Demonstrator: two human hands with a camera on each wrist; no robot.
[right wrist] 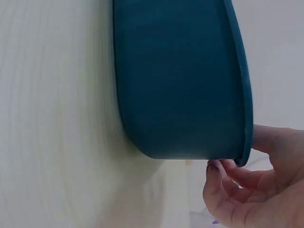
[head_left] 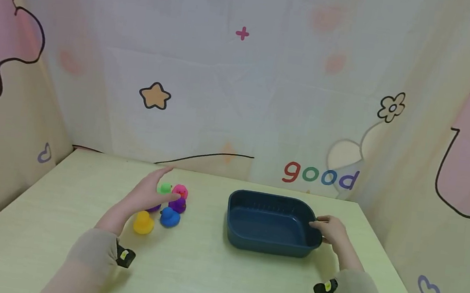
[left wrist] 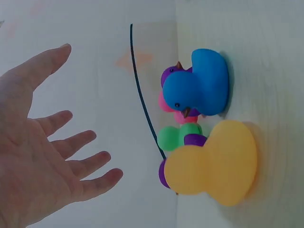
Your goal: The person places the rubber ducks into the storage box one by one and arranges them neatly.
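Observation:
My left hand (head_left: 147,194) is held above a cluster of rubber ducks, fingers spread and apart from them. A yellow duck (head_left: 144,223) and a blue duck (head_left: 170,218) stand nearest me. Behind them are a pink duck (head_left: 180,190), a green duck (head_left: 165,188) and purple ducks (head_left: 178,204), partly covered by the hand. In the left wrist view the palm holds nothing. At the right, a dark blue basin (head_left: 268,247) stands on the table, its inside bare. My right hand (head_left: 332,231) pinches the basin's right rim, thumb inside and fingers outside.
The pale wooden table (head_left: 201,279) carries the ducks on the left and the basin on the right. A printed curtain (head_left: 233,92) hangs along the table's back edge and both sides.

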